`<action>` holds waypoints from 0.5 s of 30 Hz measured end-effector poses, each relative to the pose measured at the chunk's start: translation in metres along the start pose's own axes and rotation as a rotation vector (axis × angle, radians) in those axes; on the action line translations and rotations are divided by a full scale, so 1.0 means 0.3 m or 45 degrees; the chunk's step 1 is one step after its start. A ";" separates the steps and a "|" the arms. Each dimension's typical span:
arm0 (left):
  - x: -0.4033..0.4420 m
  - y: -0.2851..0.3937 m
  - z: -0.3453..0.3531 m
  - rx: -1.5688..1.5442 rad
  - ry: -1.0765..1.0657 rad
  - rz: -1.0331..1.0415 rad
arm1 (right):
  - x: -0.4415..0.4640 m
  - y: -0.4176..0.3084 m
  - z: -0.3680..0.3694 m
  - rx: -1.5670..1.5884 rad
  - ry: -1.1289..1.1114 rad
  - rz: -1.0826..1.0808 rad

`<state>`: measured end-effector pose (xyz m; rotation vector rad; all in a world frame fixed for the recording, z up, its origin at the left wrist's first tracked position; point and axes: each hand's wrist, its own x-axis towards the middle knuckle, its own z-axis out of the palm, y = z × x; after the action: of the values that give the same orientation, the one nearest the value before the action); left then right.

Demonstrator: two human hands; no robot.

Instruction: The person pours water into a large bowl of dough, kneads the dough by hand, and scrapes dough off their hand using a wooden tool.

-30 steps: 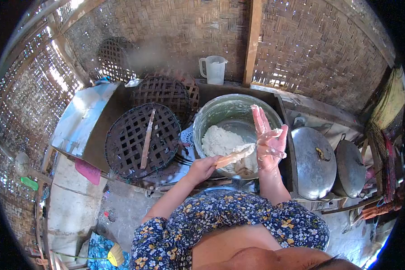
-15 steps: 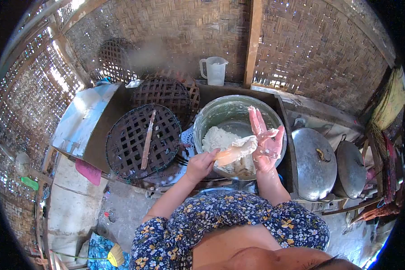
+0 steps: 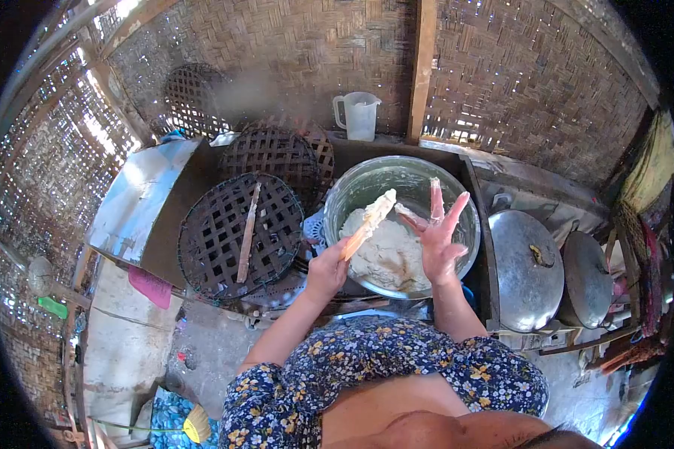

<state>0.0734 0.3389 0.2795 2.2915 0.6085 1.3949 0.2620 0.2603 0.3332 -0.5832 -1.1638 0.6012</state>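
Note:
My left hand (image 3: 327, 271) is wrapped round the handle of an orange spatula (image 3: 356, 243), which tilts up over the basin with pale dough stuck along its blade. Flecked with the same dough, my right hand (image 3: 443, 243) is raised over the basin's right side, its fingers spread. One fingertip of it is close to the spatula's end; whether they touch I cannot tell. Below both hands is a large metal basin (image 3: 352, 178) with dough smears on its inner wall. A mound of whitish dough (image 3: 389, 258) lies in it, with a brownish patch near the front.
Left of the basin, a round woven tray (image 3: 210, 239) carries a wooden stick (image 3: 249, 232). A plastic measuring jug (image 3: 361, 118) stands behind the basin. Two large lidded pots (image 3: 518, 280) (image 3: 586, 288) are on the right. A woven wall (image 3: 314, 60) rises behind everything.
The spatula has turned more upright and moved left, away from my right palm. My right hand has spread its fingers and dropped slightly. More of the dough mound shows.

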 end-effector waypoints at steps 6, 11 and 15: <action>-0.057 -0.006 0.054 -0.038 -0.234 -0.092 | -0.010 0.028 0.000 -0.448 -0.232 -0.187; -0.065 0.006 0.076 -0.119 -0.332 -0.304 | -0.017 0.036 0.013 -0.436 -0.241 -0.155; -0.042 0.004 0.063 -0.196 -0.328 -0.396 | -0.012 0.049 -0.019 -0.704 -0.347 -0.290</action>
<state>0.0855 0.3292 0.2628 2.1006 0.7111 0.9507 0.2645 0.2674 0.3189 -0.8373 -1.6469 0.1561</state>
